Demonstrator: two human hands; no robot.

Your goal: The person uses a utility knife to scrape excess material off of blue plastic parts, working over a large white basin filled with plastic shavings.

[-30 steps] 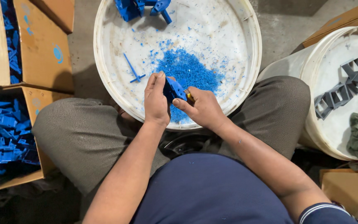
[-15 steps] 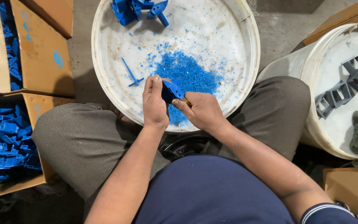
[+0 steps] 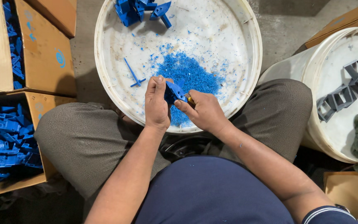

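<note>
**Trimming a blue plastic part over the white bucket**

Concrete floor is showing between cardboard boxes and two white buckets, and the person is sitting with knees spread around the nearer white bucket (image 3: 104,74). Both hands are meeting just above its near rim. The left hand (image 3: 156,103) is pinching the blue plastic part (image 3: 175,91) between thumb and fingers, closed firmly on it; the right hand (image 3: 204,112) is curled tight around something with a small yellow tip (image 3: 190,99) — most likely a trimming tool, though too little is showing to be sure.

Compared with a moment earlier, the part is sitting a little more upright in the grip and the hands are hardly shifting place — so the same piece is still being worked, not swapped.

Directly beyond the grip, blue shavings (image 3: 187,72) are lying heaped on the bucket's bottom. Further beyond, blue parts (image 3: 135,10) are resting at the far edge. Left of the grip, a cardboard box of blue parts (image 3: 3,145) is sitting open; right of it, a second bucket is holding grey parts (image 3: 344,93).
</note>
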